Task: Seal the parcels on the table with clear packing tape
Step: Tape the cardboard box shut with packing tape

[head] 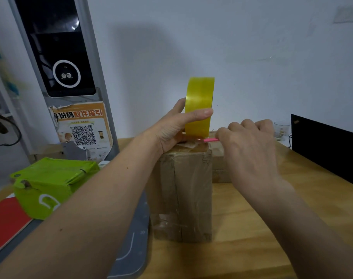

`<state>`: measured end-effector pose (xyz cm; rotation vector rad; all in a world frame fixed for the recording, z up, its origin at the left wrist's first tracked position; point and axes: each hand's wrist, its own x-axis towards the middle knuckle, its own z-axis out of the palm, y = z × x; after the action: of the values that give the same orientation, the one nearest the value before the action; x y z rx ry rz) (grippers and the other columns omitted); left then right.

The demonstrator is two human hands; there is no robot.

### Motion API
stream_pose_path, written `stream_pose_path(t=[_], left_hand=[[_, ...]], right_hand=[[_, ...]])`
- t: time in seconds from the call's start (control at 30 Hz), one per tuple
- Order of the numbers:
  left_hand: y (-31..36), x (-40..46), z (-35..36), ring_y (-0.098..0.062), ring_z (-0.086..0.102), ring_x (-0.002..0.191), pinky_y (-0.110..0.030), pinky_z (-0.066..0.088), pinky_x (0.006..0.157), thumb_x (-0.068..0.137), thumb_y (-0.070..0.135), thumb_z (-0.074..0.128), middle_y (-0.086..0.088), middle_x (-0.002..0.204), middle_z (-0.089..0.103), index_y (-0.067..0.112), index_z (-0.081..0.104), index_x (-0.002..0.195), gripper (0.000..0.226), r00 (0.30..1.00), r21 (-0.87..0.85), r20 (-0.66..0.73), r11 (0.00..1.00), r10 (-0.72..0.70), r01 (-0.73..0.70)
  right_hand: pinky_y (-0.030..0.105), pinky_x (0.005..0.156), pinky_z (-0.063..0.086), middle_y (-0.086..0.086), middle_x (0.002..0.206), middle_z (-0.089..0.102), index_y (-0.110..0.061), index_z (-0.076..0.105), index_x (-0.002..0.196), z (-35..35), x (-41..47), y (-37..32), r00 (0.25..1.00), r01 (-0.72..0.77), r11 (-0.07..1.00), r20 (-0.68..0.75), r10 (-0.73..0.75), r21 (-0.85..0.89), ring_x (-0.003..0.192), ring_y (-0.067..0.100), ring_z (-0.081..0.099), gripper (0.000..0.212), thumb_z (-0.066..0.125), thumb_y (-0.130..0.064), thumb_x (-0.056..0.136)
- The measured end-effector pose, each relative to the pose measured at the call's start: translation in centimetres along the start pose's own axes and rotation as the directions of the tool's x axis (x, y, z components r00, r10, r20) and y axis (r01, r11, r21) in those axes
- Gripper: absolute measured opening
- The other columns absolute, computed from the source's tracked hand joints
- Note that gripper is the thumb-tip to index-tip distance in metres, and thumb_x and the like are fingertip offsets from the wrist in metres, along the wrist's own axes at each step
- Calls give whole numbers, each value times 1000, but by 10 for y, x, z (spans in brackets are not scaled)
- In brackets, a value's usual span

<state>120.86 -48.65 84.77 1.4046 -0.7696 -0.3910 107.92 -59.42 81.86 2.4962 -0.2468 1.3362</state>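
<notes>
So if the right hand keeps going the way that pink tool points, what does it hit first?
Probably the tape roll: the right hand aims the pink tool leftward at the roll's base, on top of the box. Behind that is the left hand. Depth is unclear.

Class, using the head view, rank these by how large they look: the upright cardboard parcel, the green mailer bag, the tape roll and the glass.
1. cardboard parcel
2. green mailer bag, though it sits nearer the camera's edge, so unsure
3. tape roll
4. glass, farthest away
</notes>
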Motion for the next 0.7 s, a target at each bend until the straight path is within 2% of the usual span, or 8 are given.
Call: stream_pose_path(t=[0.07, 0.17, 0.23, 0.33, 0.4, 0.53, 0.6, 0.7], left_hand=[[1, -1, 1, -31, 63, 115, -50, 56, 91, 49, 39, 85, -8, 128, 63, 28, 48, 136, 95, 1000, -14, -19, 1000, -2, 1], [3, -3, -2, -26, 64, 111, -39, 57, 79, 46, 39, 84, -3, 122, 65, 30, 55, 125, 85, 998, -84, -67, 996, -15, 9], [4, -3, -4, -26, 64, 109, -36, 58, 75, 44, 39, 84, -4, 120, 64, 29, 59, 116, 76, 995, -148, -100, 989, -24, 9], [4, -4, -3, -25, 64, 105, -35, 58, 73, 43, 38, 85, -4, 116, 65, 29, 62, 109, 71, 992, -176, -121, 984, -24, 2], [4, -5, -2, -25, 65, 107, -34, 58, 74, 43, 38, 85, -3, 116, 66, 29, 62, 111, 72, 992, -162, -122, 987, -22, 2], [6, -6, 0, -24, 65, 108, -33, 58, 72, 43, 38, 85, -2, 116, 68, 28, 60, 116, 78, 993, -134, -119, 991, -22, 6], [6, -7, 0, -24, 66, 107, -32, 58, 71, 47, 36, 86, -1, 115, 68, 28, 59, 117, 75, 992, -131, -121, 991, -22, 6], [6, -7, 1, -25, 64, 109, -33, 58, 72, 63, 31, 80, -2, 117, 66, 29, 58, 117, 58, 991, -130, -128, 991, -22, 5]], right_hand=[[41, 73, 30, 7, 69, 58, -14, 60, 77, 2, 0, 8, 995, -7, 999, 96, 11, -45, 73, 32, 54, 30, 36, 3, 76], [37, 70, 21, 4, 65, 59, -14, 64, 76, 11, -3, 20, 976, -102, 994, 193, 106, -31, 67, 31, 53, 20, 66, 5, 75], [36, 68, 20, 4, 61, 58, -14, 64, 74, 22, -11, 25, 975, -178, 982, 143, 168, 57, 61, 31, 53, 24, 74, 7, 69], [33, 66, 26, 2, 72, 56, -12, 64, 83, 38, -24, 30, 958, -269, 936, 167, 235, 228, 66, 28, 49, 17, 66, 4, 83], [32, 65, 30, -2, 84, 50, -13, 61, 93, 55, -36, 31, 904, -379, 887, 313, 292, 264, 73, 21, 44, 11, 55, -4, 94], [33, 72, 46, -1, 97, 49, -11, 61, 105, 107, -75, 26, 712, -555, 803, 623, 322, 219, 82, 16, 49, 15, 47, -9, 99], [30, 68, 42, 1, 104, 51, -13, 59, 108, 125, -91, 19, 645, -571, 805, 696, 315, 164, 83, 16, 49, 18, 46, -5, 98], [29, 68, 37, 4, 117, 56, -17, 54, 122, 142, -108, 12, 609, -568, 812, 732, 306, 134, 99, 23, 56, 34, 47, 1, 94]])
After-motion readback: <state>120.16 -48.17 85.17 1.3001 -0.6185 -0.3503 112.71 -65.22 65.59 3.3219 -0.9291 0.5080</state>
